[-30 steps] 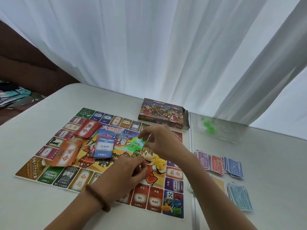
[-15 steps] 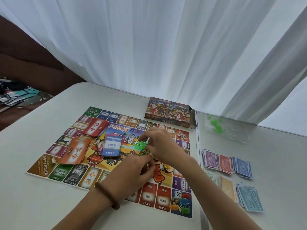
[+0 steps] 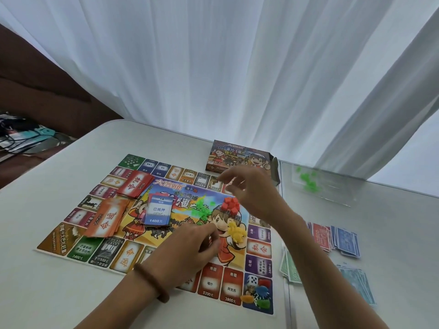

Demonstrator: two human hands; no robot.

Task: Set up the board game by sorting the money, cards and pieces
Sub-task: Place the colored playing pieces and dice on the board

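The colourful game board lies flat on the white table. My left hand rests on its centre with fingers curled under; whether it holds anything is hidden. My right hand hovers blurred above the board's far right part, fingers loosely bent, with nothing seen in it. Between my hands lie a pile of green pieces, red pieces and yellow pieces. A blue card stack, a red card stack and an orange card stack sit on the board's left half.
The game box stands behind the board. A clear container with green pieces sits at the far right. Money piles lie right of the board: red, blue, green, pale blue. A die and tokens occupy the board's near corner.
My right hand has lifted off the green pile and moved up and right, uncovering the red pieces. My left hand stays curled on the board's centre.
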